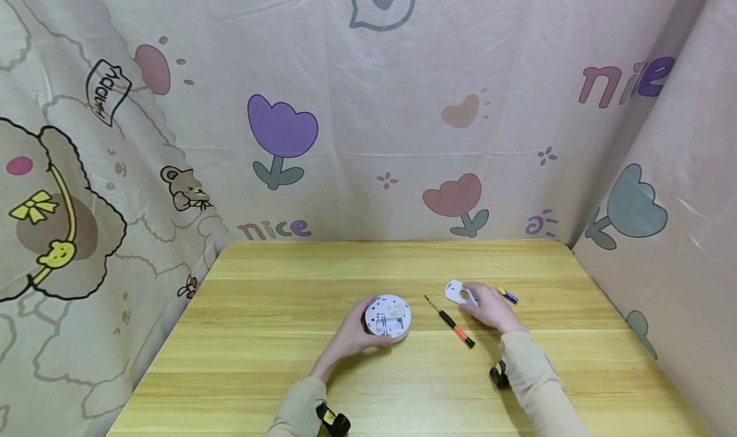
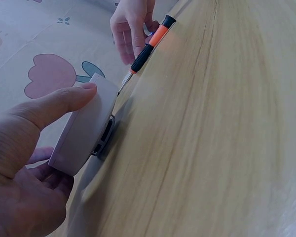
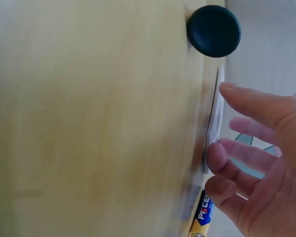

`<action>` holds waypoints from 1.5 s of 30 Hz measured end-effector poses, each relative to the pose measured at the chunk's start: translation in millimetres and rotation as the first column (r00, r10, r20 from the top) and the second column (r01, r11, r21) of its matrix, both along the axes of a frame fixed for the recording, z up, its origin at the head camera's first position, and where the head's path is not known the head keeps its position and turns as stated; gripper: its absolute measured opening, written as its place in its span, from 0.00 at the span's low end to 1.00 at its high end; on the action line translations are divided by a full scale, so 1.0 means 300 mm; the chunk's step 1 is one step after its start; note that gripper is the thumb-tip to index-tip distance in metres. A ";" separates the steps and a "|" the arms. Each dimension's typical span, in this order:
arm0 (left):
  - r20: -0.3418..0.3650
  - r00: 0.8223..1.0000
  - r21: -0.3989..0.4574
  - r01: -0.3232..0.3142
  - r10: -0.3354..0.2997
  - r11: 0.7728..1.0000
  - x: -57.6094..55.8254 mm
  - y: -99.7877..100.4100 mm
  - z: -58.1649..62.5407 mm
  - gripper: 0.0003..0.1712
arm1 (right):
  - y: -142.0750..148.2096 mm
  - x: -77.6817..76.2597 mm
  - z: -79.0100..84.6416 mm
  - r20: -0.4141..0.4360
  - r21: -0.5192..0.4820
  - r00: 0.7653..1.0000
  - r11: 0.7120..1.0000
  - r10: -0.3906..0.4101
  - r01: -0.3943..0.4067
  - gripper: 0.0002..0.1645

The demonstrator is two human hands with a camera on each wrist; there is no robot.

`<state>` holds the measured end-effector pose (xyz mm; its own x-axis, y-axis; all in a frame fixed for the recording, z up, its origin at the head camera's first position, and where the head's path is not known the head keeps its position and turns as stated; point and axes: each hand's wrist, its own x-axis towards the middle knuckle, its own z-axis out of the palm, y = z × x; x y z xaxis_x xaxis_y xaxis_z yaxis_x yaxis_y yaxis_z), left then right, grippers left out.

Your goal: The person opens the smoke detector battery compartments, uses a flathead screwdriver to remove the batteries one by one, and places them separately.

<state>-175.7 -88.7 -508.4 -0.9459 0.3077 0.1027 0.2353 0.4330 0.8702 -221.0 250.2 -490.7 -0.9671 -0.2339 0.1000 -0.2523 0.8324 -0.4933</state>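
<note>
My left hand [image 1: 358, 332] grips a round white device [image 1: 397, 306] by its rim, thumb at the near side. Its upturned face shows a rectangular battery compartment. In the left wrist view the device [image 2: 84, 128] is edge-on, with a slotted dark-and-grey part [image 2: 105, 136] sticking out underneath. To the right, my right hand [image 1: 489, 306] holds a flat white plate [image 1: 453, 290] with a round hole, low over the table. From the right wrist, thumb and fingertips sit at the edges of the plate [image 3: 218, 106]. A blue-and-yellow battery [image 1: 509, 295] lies just beyond that hand.
Between the hands lies a screwdriver [image 1: 455, 327] with a black and orange handle, tip pointing away. The wooden table [image 1: 259, 360] ends at a printed curtain [image 1: 368, 130] behind, with more curtain at both sides. Black cameras [image 1: 334, 420] are worn at both wrists.
</note>
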 end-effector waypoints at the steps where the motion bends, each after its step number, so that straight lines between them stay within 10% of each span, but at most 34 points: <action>1: -0.002 1.000 0.000 0.000 0.000 1.000 0.000 0.000 -0.001 0.62 | -0.001 0.000 0.001 0.009 -0.001 1.000 1.000 -0.006 0.006 0.34; 30: 0.011 1.000 0.011 0.002 -0.002 1.000 -0.003 -0.001 -0.002 0.62 | 0.023 -0.016 0.010 0.010 0.098 0.997 0.993 -0.072 0.071 0.39; 45: 0.016 1.000 0.007 -0.003 0.003 1.000 -0.001 0.001 -0.002 0.62 | 0.038 0.003 0.022 0.032 0.158 0.994 0.983 -0.103 0.096 0.27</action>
